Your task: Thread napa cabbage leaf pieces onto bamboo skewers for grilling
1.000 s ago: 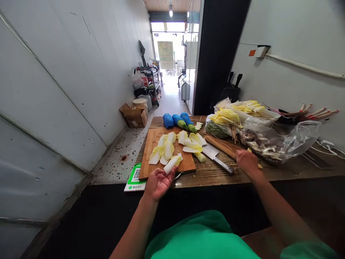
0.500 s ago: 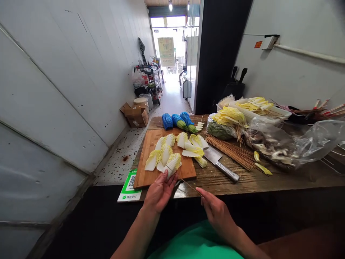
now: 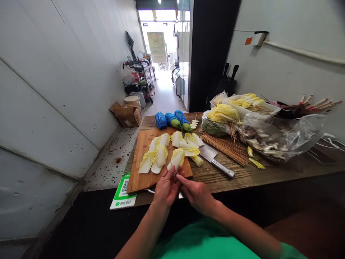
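Pinching a yellow-green, white-stemmed cabbage piece (image 3: 176,158), left hand (image 3: 166,187), right hand (image 3: 197,194) grip closed beside it

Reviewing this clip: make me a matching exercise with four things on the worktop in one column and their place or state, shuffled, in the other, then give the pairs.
Things:
1. cabbage piece
2. cleaver
3. bundle of bamboo skewers
4. blue net sleeves

Places or states:
A. lying flat, right of the cutting board, handle toward the person
B. at the far end of the board, round green vegetables
C. held at its white base by the left hand, with the right hand meeting it
D. loose on the table, between the cleaver and the plastic bag

Pairs: 1-C, 2-A, 3-D, 4-B
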Demonstrator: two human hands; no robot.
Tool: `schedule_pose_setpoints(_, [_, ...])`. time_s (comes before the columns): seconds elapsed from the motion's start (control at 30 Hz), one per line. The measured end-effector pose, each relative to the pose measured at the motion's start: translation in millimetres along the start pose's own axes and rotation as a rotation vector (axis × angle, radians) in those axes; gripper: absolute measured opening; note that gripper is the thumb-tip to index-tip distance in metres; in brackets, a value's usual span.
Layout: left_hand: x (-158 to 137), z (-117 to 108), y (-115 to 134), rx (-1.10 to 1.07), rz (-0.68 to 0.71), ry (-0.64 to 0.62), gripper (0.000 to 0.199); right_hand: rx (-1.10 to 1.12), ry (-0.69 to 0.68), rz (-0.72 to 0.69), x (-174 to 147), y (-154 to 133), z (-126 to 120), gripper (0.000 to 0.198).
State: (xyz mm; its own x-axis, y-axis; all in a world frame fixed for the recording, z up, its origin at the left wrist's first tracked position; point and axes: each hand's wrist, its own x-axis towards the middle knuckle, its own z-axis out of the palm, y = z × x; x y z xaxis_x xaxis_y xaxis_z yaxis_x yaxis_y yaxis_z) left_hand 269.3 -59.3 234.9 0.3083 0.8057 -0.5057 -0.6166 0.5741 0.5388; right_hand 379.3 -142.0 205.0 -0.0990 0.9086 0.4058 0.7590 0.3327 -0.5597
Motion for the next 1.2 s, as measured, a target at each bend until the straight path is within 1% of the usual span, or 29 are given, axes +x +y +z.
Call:
schedule_pose_setpoints(0.07, [-2.3, -0.8, -0.8, -0.034, -0.031, -0.017, 0.012, -0.026, 0.024, 0.026, 6.1, -2.0, 1.9, 0.046])
schedule_pose_setpoints(0.13, [-3.4, -3.6, 3.0, -0.066, -0.015, -0.017, 0.015, -0.061, 0.031, 0.057, 4.9, -2.4, 1.8, 0.048])
schedule_pose_setpoints(0.23, [-1.4, -10.0, 12.4, -0.084, 0.020, 0.003, 0.018, -0.060, 0.005, 0.016, -3.8, -0.7, 0.4, 0.048])
schedule_pose_setpoints(0.3, [1.3, -13.7, 16.7, -0.098, 0.009, 0.010, 0.019, -0.061, -0.019, 0.001, -8.5, 0.6, 1.2, 0.050])
schedule_pose_setpoints(0.37, [4.0, -15.6, 18.0, -0.104, -0.015, -0.001, 0.021, -0.068, -0.048, 0.014, -10.3, 0.6, 3.9, 0.052])
schedule_pose_setpoints(0.5, [7.2, -15.8, 16.1, -0.080, -0.015, -0.010, 0.023, -0.023, -0.049, 0.005, -8.1, -1.3, 7.5, 0.051])
schedule_pose_setpoints(0.63, [7.8, -13.5, 16.1, -0.051, -0.016, 0.027, 0.025, 0.034, -0.051, 0.000, -6.4, -1.7, 3.2, 0.051])
schedule_pose_setpoints(0.8, [8.0, -11.0, 17.1, -0.057, -0.027, 0.058, 0.027, 0.024, -0.067, 0.022, -8.0, -0.9, -1.0, 0.050])
schedule_pose_setpoints(0.97, [8.7, -12.7, 16.6, -0.026, -0.040, 0.022, 0.024, 0.042, -0.057, 0.025, -7.2, -0.2, -0.8, 0.051])
schedule_pose_setpoints(1.2, [9.3, -14.2, 16.6, 0.000, -0.032, 0.016, 0.012, 0.010, -0.071, 0.032, -5.5, 0.8, 3.2, 0.053])
